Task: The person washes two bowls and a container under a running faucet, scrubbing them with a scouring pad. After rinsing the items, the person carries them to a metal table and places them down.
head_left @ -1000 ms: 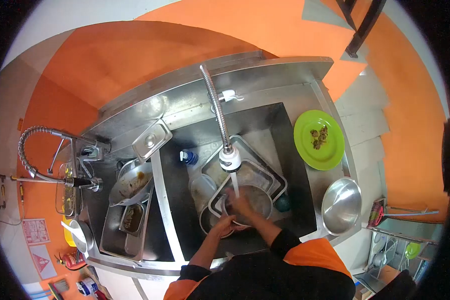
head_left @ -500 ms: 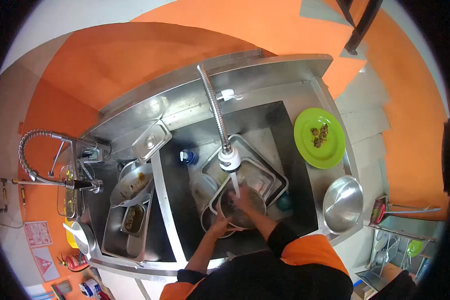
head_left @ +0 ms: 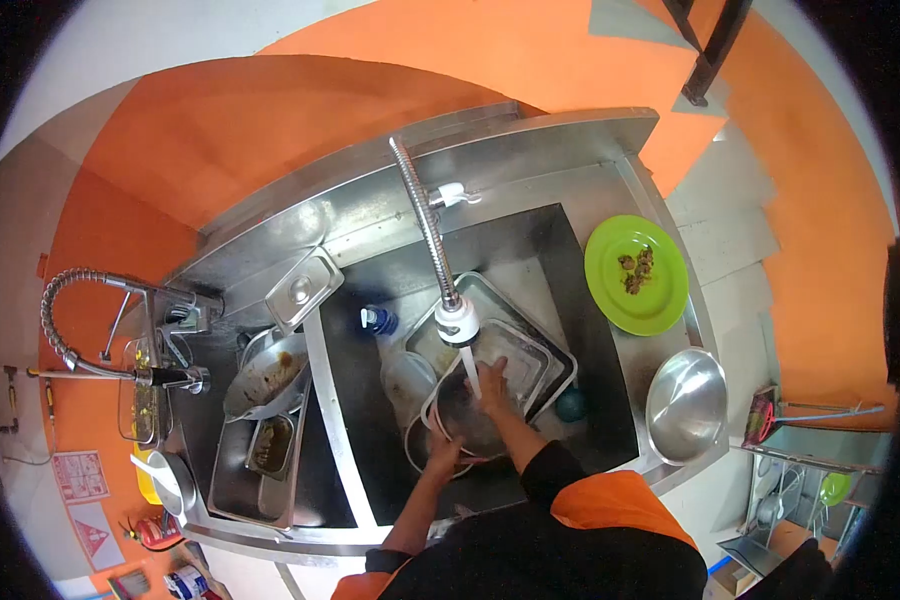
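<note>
A round metal bowl (head_left: 462, 412) is tilted in the sink beneath running water. My left hand (head_left: 442, 452) grips its lower left rim, fingers partly hidden by the bowl. At the bowl's far right rim is my right hand (head_left: 492, 388), closed over the edge beside the water stream, some fingers out of sight. The white faucet head (head_left: 457, 323) hangs just above on a flexible metal hose. Under and behind the bowl lie rectangular metal trays (head_left: 558, 385), a pale dish (head_left: 408, 378) and another round pot (head_left: 417, 450).
A green plate (head_left: 610, 300) with brown food scraps and a steel bowl (head_left: 687, 408) stand on the right ledge. A blue bottle (head_left: 378, 320) and a teal scrubber (head_left: 571, 404) are in the sink. The left basin holds a dirty wok (head_left: 260, 390) and metal pans (head_left: 232, 480).
My right hand has moved from inside the bowl to its far right rim. The bowl has tilted and shifted slightly left, with my left hand still on it.
</note>
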`<state>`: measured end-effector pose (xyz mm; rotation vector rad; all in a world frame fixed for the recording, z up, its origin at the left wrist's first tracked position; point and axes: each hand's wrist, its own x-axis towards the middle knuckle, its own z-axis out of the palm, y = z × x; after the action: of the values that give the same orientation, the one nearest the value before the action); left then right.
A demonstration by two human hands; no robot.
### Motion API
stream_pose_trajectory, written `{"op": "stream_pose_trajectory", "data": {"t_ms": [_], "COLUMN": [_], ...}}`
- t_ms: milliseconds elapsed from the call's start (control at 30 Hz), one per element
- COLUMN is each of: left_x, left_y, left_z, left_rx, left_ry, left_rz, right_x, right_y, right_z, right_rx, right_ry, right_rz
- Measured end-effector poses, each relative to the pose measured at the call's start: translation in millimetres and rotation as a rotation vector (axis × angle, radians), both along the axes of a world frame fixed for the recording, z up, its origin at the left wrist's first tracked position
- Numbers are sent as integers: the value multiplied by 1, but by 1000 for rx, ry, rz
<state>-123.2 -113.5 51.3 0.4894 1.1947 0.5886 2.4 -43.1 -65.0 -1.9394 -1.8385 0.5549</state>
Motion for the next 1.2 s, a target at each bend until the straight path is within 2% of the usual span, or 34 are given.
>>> {"op": "stream_pose_trajectory", "data": {"t_ms": [67, 100, 133, 167, 200, 233, 267, 300, 333, 367, 400, 433, 467, 500, 533, 567, 600, 667, 700, 733, 767, 800, 867, 900, 933, 967, 1000, 1067, 1100, 1133, 1200], "left_x": [13, 15, 9, -2, -14, -27, -40, -49, -55, -59, -59, -53, -50, -48, -42, -37, -31, -20, -17, -15, -13, -7, -8, -18, -18, -17, -13, -6, -5, -6, -23], "left_y": [-13, -14, -13, -10, -11, -15, -14, -10, -2, 13, 21, 18, 16, 11, 9, 4, 1, -7, -14, -18, -21, -22, -16, -9, 1, -2, -4, 4, 2, -2, 3], "left_z": [7, 9, 5, -3, -15, -39, -70, -84, -83, -80, -78, -55, -56, -59, -57, -54, -36, -30, -36, -35, -35, -28, -32, -46, -45, -42, -14, 0, -3, -6, -31], "left_rx": [30, 63, 64, -66, -205, -219, -182, -137, -134, -282, -433, -306, -306, -274, -241, -245, -198, -151, -240, -329, -328, -285, -244, -215, -184, -183, -186, -171, -197, -228, -204], "left_ry": [60, 121, 123, 136, 148, 149, 40, -69, -71, -107, -140, -203, -201, -119, -41, -43, 23, 92, -6, -102, -100, -74, -55, -63, -74, -86, -28, 27, 27, 26, -41], "left_rz": [32, 59, 57, -16, -88, -83, -90, -98, -100, -223, -347, -359, -363, -274, -185, -188, -219, -242, -125, -9, -9, 40, 71, -47, -167, -187, -133, -105, -65, -20, -106], "right_x": [1, 6, 12, 15, 13, 9, 5, 1, -6, -9, -9, -9, -10, -13, -18, -19, -14, 1, 3, 3, 4, 0, -18, -21, -21, -19, -21, -21, -10, -16, -34], "right_y": [13, 11, 2, -4, -6, -8, -7, -9, -14, -15, -14, -9, -6, -14, -30, -40, -37, -24, -21, -19, -18, -20, -28, -29, -29, -29, -29, -14, -8, -13, -20], "right_z": [-18, -12, -3, 5, 3, -6, -10, 1, 22, 38, 42, 46, 49, 54, 58, 61, 57, 34, 24, 17, 10, 12, 23, 28, 32, 37, 16, -47, 18, 17, 16], "right_rx": [-479, -472, -328, -187, -196, -352, -499, -497, -412, -325, -324, -162, 10, 10, 24, 36, 33, -555, -554, -419, -279, -278, 94, 93, 30, -31, -29, -109, -394, -386, -3], "right_ry": [166, 167, 140, 110, 111, 318, 523, 521, 373, 221, 220, 93, -42, -40, 134, 302, 304, 443, 448, 506, 552, 547, 373, 361, 456, 555, 547, 849, 989, 988, 360], "right_rz": [-231, -234, -89, 61, 66, 129, 188, 189, 318, 441, 437, 781, 1117, 1111, 952, 791, 789, 354, 359, 196, 33, 34, 419, 407, 476, 541, 518, 91, 18, 3, 510]}}
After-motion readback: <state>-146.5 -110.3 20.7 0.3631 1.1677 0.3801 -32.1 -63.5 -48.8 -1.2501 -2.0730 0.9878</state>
